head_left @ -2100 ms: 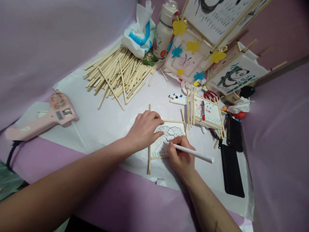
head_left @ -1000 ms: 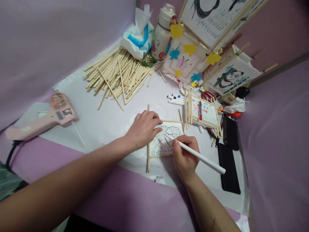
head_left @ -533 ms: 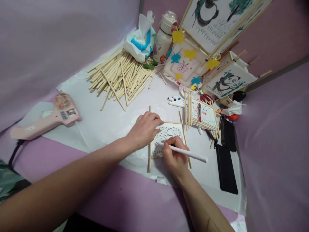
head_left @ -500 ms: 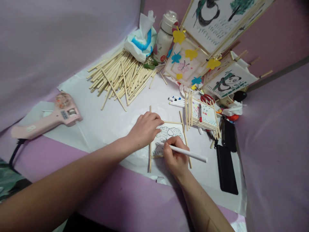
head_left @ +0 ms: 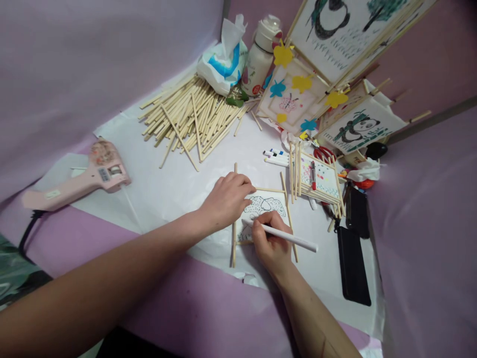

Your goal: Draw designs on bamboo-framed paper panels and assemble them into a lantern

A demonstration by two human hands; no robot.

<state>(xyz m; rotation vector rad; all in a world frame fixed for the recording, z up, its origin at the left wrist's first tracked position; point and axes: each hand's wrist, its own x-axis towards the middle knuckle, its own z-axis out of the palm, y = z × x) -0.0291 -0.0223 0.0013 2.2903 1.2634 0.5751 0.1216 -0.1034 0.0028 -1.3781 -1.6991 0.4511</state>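
Gripping a white marker pen [head_left: 294, 239], the right hand [head_left: 273, 241] is working over a white drawing panel [head_left: 276, 203], which is lying in a wooden stick frame [head_left: 234, 248] on the white table covering [head_left: 208, 166]. Its thumb and fingers are closing around the barrel near the tip, while the back end is slanting out to the right. The left hand [head_left: 227, 199] is lying across the frame's left side and the panel's upper left, its fingers loosely spread and, as far as shows, gripping nothing. The tip is sitting over the panel's lower left, above short grass-like strokes; whether it is touching the paper is too small to tell. Light, even pressure is probably suiting this panel best, since hard pressing could be denting it. The left hand is doing most good by steadying the frame without rubbing fresh ink, and the 2 hands are needing a clear gap around the tip. The right knuckles are sitting just below the dotted outlines, so lifting rather than dragging them is likely preventing smears.
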